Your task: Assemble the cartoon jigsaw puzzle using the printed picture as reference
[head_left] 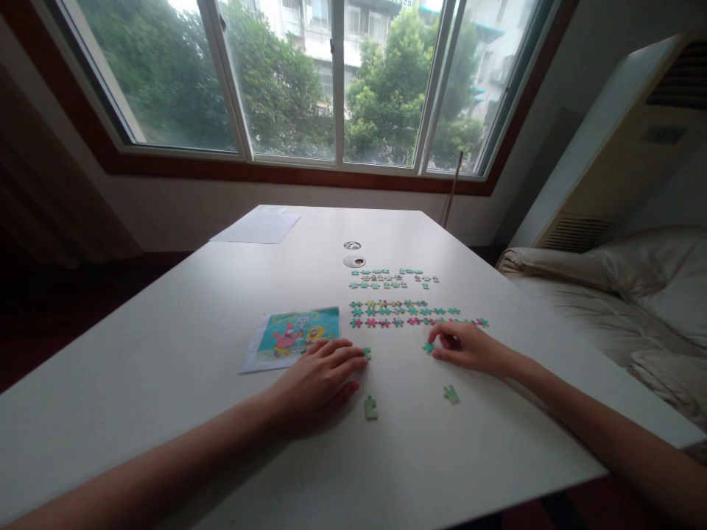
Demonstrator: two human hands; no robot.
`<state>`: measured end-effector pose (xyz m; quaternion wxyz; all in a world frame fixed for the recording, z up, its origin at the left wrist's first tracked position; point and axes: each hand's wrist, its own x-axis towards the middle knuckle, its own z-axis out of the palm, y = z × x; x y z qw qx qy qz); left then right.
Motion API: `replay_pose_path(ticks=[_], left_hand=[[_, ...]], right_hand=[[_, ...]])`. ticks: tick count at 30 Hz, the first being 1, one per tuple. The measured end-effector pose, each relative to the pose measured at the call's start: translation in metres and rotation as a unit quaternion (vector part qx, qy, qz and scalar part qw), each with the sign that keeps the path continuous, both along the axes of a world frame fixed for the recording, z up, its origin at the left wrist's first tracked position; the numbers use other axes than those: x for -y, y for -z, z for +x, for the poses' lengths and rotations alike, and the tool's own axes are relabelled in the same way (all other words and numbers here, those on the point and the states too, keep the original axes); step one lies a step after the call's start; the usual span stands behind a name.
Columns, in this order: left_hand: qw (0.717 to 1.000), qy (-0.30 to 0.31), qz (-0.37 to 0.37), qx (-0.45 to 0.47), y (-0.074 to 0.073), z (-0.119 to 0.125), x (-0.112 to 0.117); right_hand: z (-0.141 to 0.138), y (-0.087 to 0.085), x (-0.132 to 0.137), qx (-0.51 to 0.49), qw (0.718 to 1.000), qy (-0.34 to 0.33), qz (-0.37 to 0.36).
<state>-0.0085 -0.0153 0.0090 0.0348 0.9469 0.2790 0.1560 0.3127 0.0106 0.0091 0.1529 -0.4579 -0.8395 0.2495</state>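
Observation:
My right hand pinches a small teal puzzle piece between thumb and fingertips, low over the white table. With fingers stretched out, my left hand rests partly across a printed cartoon picture. Its fingertips touch a green puzzle piece. Two loose pieces lie nearer to me: a green piece below my left fingertips and another green piece below my right hand. Beyond the hands, rows of teal and pink puzzle pieces are laid out side by side.
Further rows of puzzle pieces lie deeper on the white table, with two round discs behind them. A sheet of paper is at the far left corner. To the right stands a pale sofa; a window is ahead.

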Motion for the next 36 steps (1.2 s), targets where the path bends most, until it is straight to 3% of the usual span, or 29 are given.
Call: replay_pose_path(ticks=[7,20,36], left_hand=[[1.000,0.005,0.005,0.010,0.0050,0.0021,-0.0032],[1.000,-0.005,0.009,0.000,-0.0018,-0.0029,0.0043],[0.999,-0.004,0.005,0.036,0.0019,-0.0024,-0.0001]], right_hand=[[0.0005,0.0015,-0.0005,0.002,1.000,0.004,0.004],[-0.0023,0.0006,0.0017,0.001,1.000,-0.001,0.000],[-0.0023,0.0023,-0.0012,0.005,1.000,0.001,0.005]])
